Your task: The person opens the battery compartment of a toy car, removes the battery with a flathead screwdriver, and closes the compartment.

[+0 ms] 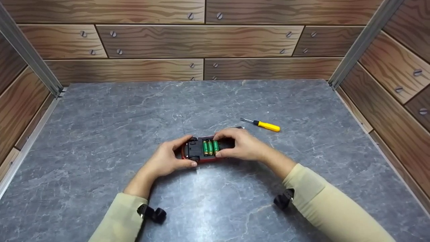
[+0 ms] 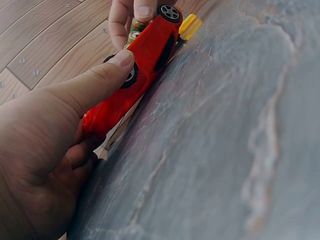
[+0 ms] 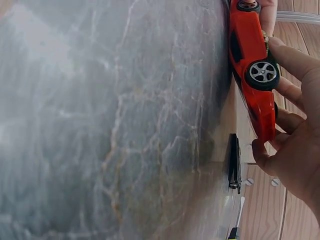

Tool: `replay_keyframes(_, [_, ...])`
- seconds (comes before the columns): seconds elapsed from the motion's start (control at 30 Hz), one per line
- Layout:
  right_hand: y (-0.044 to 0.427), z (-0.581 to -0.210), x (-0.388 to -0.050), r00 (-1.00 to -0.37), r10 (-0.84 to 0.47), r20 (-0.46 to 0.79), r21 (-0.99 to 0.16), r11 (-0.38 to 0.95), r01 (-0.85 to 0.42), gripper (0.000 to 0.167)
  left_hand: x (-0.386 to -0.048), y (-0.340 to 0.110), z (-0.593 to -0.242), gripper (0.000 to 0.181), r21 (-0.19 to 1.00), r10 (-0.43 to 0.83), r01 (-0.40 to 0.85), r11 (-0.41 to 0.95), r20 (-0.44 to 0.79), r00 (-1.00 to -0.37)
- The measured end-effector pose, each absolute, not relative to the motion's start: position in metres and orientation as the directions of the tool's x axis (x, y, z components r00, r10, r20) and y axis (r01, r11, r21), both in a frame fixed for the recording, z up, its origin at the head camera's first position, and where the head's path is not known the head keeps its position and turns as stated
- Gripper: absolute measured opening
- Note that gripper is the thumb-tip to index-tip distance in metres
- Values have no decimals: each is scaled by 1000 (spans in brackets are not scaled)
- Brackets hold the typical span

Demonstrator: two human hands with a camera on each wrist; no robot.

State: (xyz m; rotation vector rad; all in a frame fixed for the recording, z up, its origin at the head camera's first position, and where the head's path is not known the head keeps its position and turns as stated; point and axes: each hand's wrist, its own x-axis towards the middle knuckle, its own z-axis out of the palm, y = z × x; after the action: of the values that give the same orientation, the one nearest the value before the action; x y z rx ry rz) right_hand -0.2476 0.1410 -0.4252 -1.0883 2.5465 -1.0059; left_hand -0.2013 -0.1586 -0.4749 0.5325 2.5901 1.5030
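A red toy car (image 1: 198,160) lies upside down, its black underside facing up. Three green batteries (image 1: 210,148) sit side by side in the open compartment of the underside. The left hand (image 1: 166,158) grips one end of the car, thumb along the near side by a wheel (image 2: 131,77) and fingers on the far side. With thumb and index finger, the right hand (image 1: 243,144) pinches the rightmost battery at its two ends. Its other fingers lie by the car's other end in the right wrist view. The right palm hides part of the car from the head view.
Behind the right hand lies a screwdriver (image 1: 267,126) with a yellow handle. A thin black piece (image 3: 234,162), perhaps a cover, lies on the table near the car. Wood-patterned panels (image 1: 201,40) enclose the grey marbled tabletop (image 1: 117,117) at the back and sides.
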Motion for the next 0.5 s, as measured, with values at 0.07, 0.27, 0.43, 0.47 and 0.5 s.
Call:
replay_keyframes(0.07, [143, -423, -247, -719, -689, 90, -675, 489, -552, 47, -201, -159, -475, 97, 856, 346, 247, 453, 87, -934])
replay_keyframes(0.27, [153, -413, -248, -755, -646, 118, -744, 446, -498, 47, -202, -158, -475, 97, 856, 343, 250, 452, 92, -935])
replay_keyframes(0.43, [168, -406, -248, -797, -592, 118, -752, 471, -461, 46, -201, -159, -475, 97, 860, 335, 237, 452, 83, -939])
replay_keyframes(0.47, [172, -405, -247, -806, -580, 118, -749, 480, -456, 46, -201, -159, -475, 98, 860, 333, 232, 454, 78, -940])
replay_keyframes(0.5, [176, -404, -247, -814, -568, 120, -745, 490, -452, 47, -201, -159, -475, 98, 860, 332, 226, 457, 71, -941])
